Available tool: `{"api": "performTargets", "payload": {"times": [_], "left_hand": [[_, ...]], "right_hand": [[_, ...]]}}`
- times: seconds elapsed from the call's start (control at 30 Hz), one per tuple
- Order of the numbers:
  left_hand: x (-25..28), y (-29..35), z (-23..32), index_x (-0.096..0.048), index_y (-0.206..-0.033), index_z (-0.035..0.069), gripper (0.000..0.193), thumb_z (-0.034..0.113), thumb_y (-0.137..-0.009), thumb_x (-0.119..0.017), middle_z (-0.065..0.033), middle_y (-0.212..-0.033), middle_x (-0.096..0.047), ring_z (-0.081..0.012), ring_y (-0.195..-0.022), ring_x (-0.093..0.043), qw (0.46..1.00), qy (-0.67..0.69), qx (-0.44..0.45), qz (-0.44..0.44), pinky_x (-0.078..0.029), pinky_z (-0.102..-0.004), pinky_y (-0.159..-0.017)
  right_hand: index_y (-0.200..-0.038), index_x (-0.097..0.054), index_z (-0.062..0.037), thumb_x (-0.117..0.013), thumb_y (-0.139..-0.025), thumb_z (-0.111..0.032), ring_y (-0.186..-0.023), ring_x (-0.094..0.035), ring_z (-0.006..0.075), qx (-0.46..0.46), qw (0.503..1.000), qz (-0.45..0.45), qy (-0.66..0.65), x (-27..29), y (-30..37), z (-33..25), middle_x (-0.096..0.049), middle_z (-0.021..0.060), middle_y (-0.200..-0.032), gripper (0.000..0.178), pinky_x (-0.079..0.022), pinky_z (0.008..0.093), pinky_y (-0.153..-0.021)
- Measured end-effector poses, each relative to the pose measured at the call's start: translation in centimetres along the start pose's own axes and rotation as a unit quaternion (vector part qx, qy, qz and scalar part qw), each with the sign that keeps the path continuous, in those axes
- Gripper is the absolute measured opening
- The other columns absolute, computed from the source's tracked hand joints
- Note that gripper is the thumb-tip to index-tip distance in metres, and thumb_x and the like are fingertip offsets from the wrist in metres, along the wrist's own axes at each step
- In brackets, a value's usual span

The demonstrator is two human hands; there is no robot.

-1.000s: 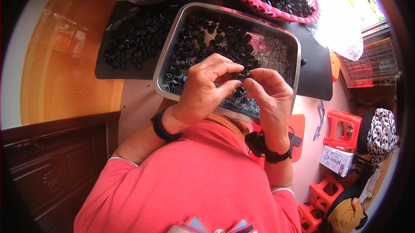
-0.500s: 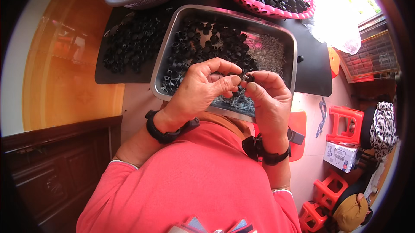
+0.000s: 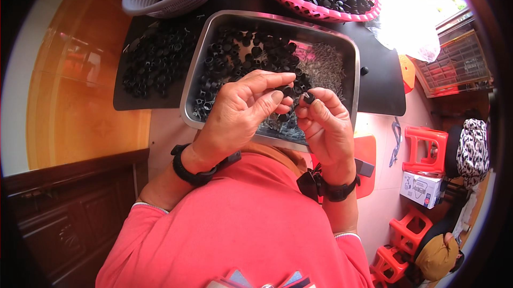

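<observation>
Step in hand appears to be part handling: right hand [image 3: 330, 122] pinches black cap [image 3: 309, 97] over tray [image 3: 193, 68], near right; left hand [image 3: 235, 105] curls slightly parted beside it, hold unclear. Next move likely calls for steady pinching.

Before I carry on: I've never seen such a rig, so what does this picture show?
You see no machine, just a person working bare-handed. A wide fisheye camera worn on the person's head looks down, so straight edges bend. The right hand pinches a small round black cap between its fingers. A black piece shows at the left hand, though whether it is gripped is unclear. Beneath them, a metal tray holds black parts and thin silvery pieces. On the black tabletop, a loose dark heap lies left of the tray; a pale basket and a pink basket stand beyond.
</observation>
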State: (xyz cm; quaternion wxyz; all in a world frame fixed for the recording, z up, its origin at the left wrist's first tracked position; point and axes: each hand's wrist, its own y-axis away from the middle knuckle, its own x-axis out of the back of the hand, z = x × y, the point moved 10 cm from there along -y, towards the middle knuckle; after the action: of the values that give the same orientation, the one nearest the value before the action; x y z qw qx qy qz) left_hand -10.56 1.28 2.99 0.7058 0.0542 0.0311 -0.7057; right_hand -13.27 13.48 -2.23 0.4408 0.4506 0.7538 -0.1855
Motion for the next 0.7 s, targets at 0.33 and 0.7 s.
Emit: {"api": "performTargets", "payload": {"times": [0.33, 0.7], "left_hand": [[0.3, -0.1, -2.0, -0.056, -0.116, -0.002, 0.026, 0.005, -0.092, -0.053, -0.0095, -0.102, -0.063, -0.0124, -0.087, -0.062, 0.993, 0.100, 0.057, -0.012, -0.053, -0.0232, -0.078], [0.0, -0.2, -3.9, -0.056, -0.115, -0.002, 0.028, 0.010, -0.091, -0.055, -0.0091, -0.097, -0.064, -0.0096, -0.083, -0.062, 0.961, 0.234, 0.142, -0.049, -0.053, -0.0199, -0.074]], "right_hand": [[-0.102, -0.061, 0.0036, -0.065, -0.082, 0.001, -0.074, -0.064, 0.0123, 0.109, 0.972, 0.064, 0.197, -0.1, 1.0, -1.9, -0.066, 0.0091, -0.085, 0.020, -0.052, 0.0224, -0.065], [-0.091, -0.063, 0.0030, -0.066, -0.073, 0.013, -0.074, -0.060, 0.0119, 0.325, 0.822, 0.024, 0.468, -5.3, 2.9, -5.0, -0.062, 0.0084, -0.085, 0.021, -0.050, 0.0215, -0.065]]}}
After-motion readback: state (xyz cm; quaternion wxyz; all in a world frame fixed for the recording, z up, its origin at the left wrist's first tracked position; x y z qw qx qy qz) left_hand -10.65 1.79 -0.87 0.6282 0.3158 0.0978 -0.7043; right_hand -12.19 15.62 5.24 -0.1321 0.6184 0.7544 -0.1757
